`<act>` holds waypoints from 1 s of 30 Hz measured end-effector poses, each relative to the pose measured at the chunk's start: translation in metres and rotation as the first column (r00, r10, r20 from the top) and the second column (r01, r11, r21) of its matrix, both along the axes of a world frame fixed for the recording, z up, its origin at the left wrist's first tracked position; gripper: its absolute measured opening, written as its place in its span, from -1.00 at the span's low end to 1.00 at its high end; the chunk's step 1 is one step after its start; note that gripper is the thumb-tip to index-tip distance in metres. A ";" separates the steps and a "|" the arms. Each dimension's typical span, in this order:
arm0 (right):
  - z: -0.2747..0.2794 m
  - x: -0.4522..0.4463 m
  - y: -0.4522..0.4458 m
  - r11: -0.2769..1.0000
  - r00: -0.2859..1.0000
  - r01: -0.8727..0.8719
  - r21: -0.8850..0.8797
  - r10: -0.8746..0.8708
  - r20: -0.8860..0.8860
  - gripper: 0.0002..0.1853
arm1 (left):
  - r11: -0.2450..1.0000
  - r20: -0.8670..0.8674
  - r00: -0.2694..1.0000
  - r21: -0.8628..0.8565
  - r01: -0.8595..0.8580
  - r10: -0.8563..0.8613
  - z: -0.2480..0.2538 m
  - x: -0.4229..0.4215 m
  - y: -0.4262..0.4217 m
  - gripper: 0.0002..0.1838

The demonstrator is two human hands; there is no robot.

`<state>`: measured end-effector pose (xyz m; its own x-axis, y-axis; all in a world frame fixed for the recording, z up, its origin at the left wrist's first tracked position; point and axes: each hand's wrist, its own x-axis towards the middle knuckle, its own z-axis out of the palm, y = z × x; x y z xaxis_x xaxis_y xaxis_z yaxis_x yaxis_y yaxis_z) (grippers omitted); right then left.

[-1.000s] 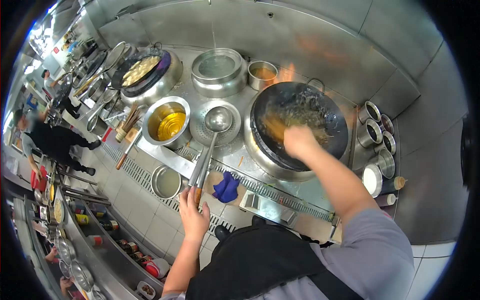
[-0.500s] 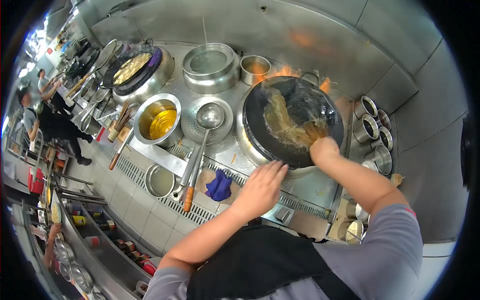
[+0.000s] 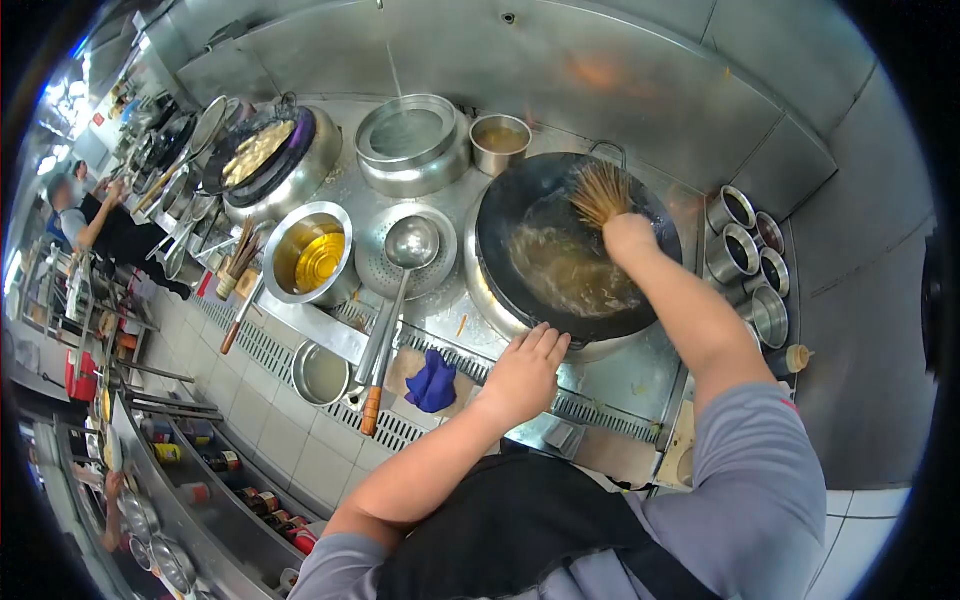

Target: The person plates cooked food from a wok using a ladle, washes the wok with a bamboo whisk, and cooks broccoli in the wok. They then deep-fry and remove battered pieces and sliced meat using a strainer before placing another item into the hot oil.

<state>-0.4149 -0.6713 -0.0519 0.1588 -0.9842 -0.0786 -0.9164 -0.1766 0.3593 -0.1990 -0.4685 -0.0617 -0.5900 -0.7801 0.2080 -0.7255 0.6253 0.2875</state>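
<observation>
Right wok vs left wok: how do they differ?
Contents: the right wok holds thin brownish liquid; the left wok holds pale food.
Use: the right wok has a brush in it, gripped by the right hand; the left wok has no hand at it.
Apparent size: the right wok looks larger, the left wok smaller, though it is farther off.
Shared: both are dark and round.

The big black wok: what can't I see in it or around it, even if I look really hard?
All in the head view:
- The grip end of the brush: hidden by the right hand.
- The bottom of the wok: partly covered by cloudy, swirling liquid.
- The left hand's hold, if any, at the near rim: its own back hides what lies under its fingers.
</observation>
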 end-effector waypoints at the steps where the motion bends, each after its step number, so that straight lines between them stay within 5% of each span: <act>1: 0.003 0.013 0.010 0.993 0.993 -0.080 0.092 0.087 -0.079 -0.78 | 1.000 -0.015 1.000 0.006 0.002 -0.002 0.000 0.001 0.002 -0.37; 2: 0.002 0.026 0.028 0.970 0.973 -0.148 0.192 0.177 -0.149 -0.79 | 1.000 -0.008 1.000 0.012 0.010 -0.010 0.000 0.001 0.005 -0.37; 3: -0.005 0.040 0.042 0.929 0.948 0.029 0.369 0.092 -0.306 -0.82 | 1.000 -0.027 1.000 0.025 0.007 -0.006 0.002 0.001 0.004 -0.36; 8: 0.020 0.041 0.003 0.950 0.936 0.100 0.294 0.010 -0.351 -0.79 | 0.999 -0.042 0.999 0.052 -0.014 0.017 0.006 0.001 0.004 -0.35; 10: 0.014 0.054 0.012 0.980 0.993 -0.014 0.196 0.036 -0.110 -0.79 | 0.999 -0.039 0.999 0.037 0.017 -0.015 0.001 0.003 0.004 -0.34; 11: -0.008 0.059 0.025 0.966 0.949 -0.152 0.207 0.202 -0.244 -0.77 | 1.000 -0.030 0.999 0.027 0.010 -0.010 -0.002 0.002 0.005 -0.33; 12: -0.015 0.065 0.032 0.975 0.944 -0.084 0.203 0.144 -0.297 -0.75 | 1.000 -0.028 1.000 0.024 0.006 -0.005 -0.001 0.003 0.003 -0.33; 15: 0.019 0.054 -0.008 0.987 0.994 0.004 0.158 -0.021 0.103 -0.77 | 0.999 0.010 1.000 0.038 0.002 -0.003 0.002 0.000 0.007 -0.30; 19: 0.001 0.083 0.037 0.976 0.978 -0.160 0.150 0.136 0.161 -0.75 | 0.999 0.020 1.000 0.035 0.009 -0.009 0.007 0.000 0.002 -0.28; 22: 0.002 0.076 0.016 0.997 0.938 -0.002 0.071 -0.022 0.347 -0.76 | 1.000 0.027 1.000 0.030 0.007 -0.008 0.000 -0.001 0.012 -0.26; 24: 0.027 0.068 -0.006 0.945 0.794 0.213 0.249 -0.316 0.519 -0.75 | 1.000 0.065 0.998 0.028 0.008 -0.010 0.005 -0.001 0.008 -0.25; 26: 0.052 0.086 0.014 0.820 0.632 0.245 0.517 -0.539 0.556 -0.70 | 0.999 0.055 0.998 0.035 0.017 -0.019 0.006 0.000 0.009 -0.25; 27: 0.041 0.094 0.029 0.851 0.650 0.182 0.493 -0.480 0.589 -0.68 | 0.999 0.064 0.998 0.027 0.018 -0.020 0.005 -0.001 0.009 -0.24; 28: 0.007 0.096 0.034 0.981 0.832 0.046 0.188 -0.142 0.536 -0.70 | 1.000 0.076 0.997 0.017 0.017 -0.018 0.005 0.001 0.008 -0.23; 30: 0.005 0.094 0.033 0.992 0.907 0.064 0.108 -0.103 0.408 -0.70 | 1.000 0.073 0.997 0.029 0.002 -0.004 0.006 0.001 0.007 -0.23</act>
<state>-0.3207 -0.6380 -0.0472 0.1134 -0.9872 -0.1123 -0.9920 -0.1063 -0.0674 -0.1979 -0.4614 -0.0556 -0.6053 -0.7833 0.1418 -0.7431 0.6199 0.2521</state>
